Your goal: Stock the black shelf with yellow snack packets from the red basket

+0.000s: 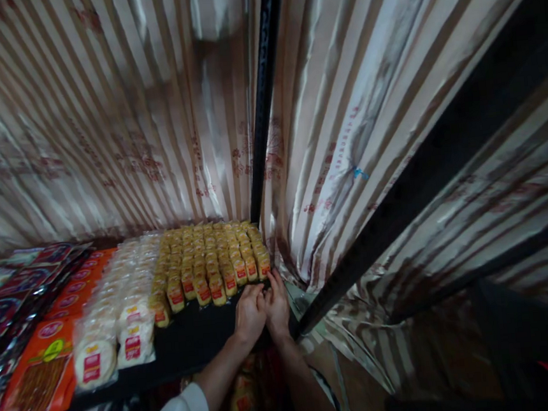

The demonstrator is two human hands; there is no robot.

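My two hands meet at the front right corner of a dark shelf (pixel 194 340). My left hand (pixel 251 313) is closed, its fingers curled inward; whatever they may hold is hidden. Close against it, my right hand (pixel 276 307) has fingers stretched forward, their tips at the right side of the nearest yellow snack packet (pixel 263 267). That packet heads the rightmost of several tight rows of small yellow packets (pixel 196 257) with red labels. Left of these stand rows of clear-wrapped round white crackers (pixel 96 362), also with red labels.
Orange snack bags (pixel 51 353) and dark shiny packages (pixel 5 312) lie at the left. A black upright post (pixel 262 104) rises at the back corner. A slanting dark post (pixel 356 262) stands right of my hands. Striped curtains (pixel 174 112) hang behind. More packets (pixel 243 403) sit below the shelf.
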